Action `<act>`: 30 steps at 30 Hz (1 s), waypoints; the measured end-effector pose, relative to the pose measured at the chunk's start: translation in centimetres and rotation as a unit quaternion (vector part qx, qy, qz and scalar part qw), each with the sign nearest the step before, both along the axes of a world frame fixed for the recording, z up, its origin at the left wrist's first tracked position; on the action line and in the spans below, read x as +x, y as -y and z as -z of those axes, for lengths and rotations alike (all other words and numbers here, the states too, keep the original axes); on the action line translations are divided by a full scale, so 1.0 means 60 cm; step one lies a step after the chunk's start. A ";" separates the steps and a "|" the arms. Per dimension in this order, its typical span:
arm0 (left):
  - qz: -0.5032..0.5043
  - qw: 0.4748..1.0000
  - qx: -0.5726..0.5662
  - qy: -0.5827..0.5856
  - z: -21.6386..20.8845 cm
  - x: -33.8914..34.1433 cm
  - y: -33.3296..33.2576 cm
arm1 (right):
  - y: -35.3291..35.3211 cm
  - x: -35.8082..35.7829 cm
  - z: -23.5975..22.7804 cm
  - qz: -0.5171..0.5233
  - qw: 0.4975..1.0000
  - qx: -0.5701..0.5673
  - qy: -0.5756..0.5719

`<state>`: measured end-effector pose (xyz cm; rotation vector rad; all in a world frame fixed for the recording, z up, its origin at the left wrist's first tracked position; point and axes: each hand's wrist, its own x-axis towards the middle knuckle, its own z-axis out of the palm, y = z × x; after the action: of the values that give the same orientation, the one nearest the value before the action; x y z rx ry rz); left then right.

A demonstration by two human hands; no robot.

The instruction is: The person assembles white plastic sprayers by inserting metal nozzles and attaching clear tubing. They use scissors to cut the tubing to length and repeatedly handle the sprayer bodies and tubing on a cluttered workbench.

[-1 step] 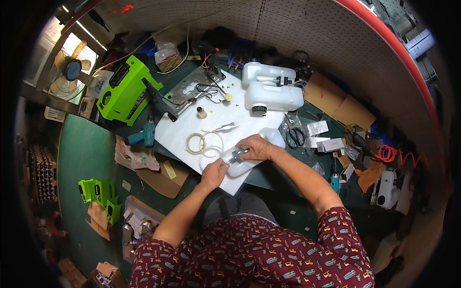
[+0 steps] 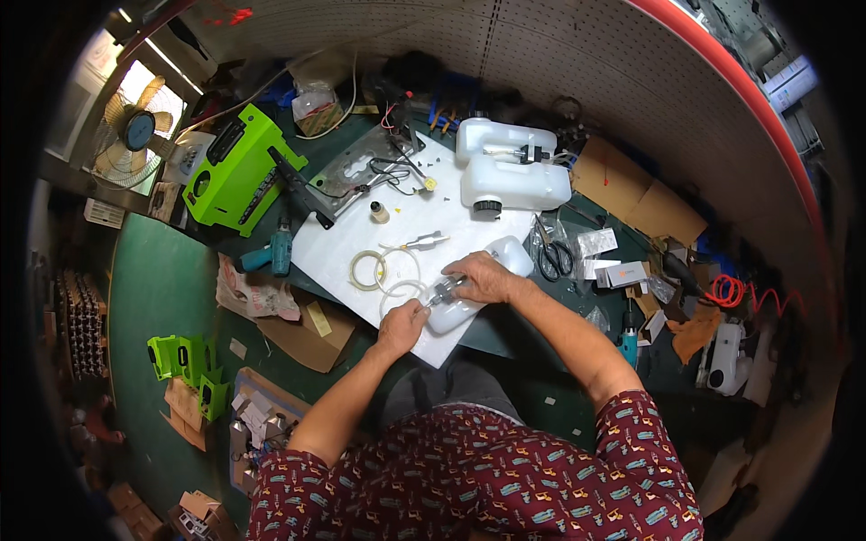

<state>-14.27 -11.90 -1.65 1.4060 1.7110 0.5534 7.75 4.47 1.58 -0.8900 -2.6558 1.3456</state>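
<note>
White plastic tanks (image 2: pixel 511 165): 3 | hands: left (image 2: pixel 401 326), right (image 2: pixel 483 276) | tubing coils (image 2: pixel 383 270): 2

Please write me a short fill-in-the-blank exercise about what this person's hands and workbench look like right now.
1. Both hands, the left hand and the right hand, rest on a white plastic ____ lying on the white sheet.
2. The scissors lie to the ____ of the right hand.
3. The big machine housing near the fan is bright ____.

Missing words: tank; right; green
</note>
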 end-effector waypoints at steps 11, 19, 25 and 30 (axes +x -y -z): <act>0.034 0.991 0.116 -0.051 0.000 0.020 -0.029 | 0.065 -0.030 -0.001 -0.040 0.952 0.287 0.096; 0.175 0.973 0.092 -0.120 0.025 -0.010 -0.061 | 0.065 -0.030 -0.002 -0.030 0.953 0.284 0.098; 0.236 0.954 0.164 -0.090 0.030 -0.050 -0.086 | 0.062 -0.038 0.008 -0.030 0.959 0.274 0.072; 0.104 0.986 0.115 -0.062 0.051 -0.004 -0.035 | 0.063 -0.038 0.009 -0.017 0.958 0.278 0.062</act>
<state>-14.52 -9.82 -4.73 1.7940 1.6083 0.5709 5.48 0.66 1.04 -0.8654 -2.9041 0.4904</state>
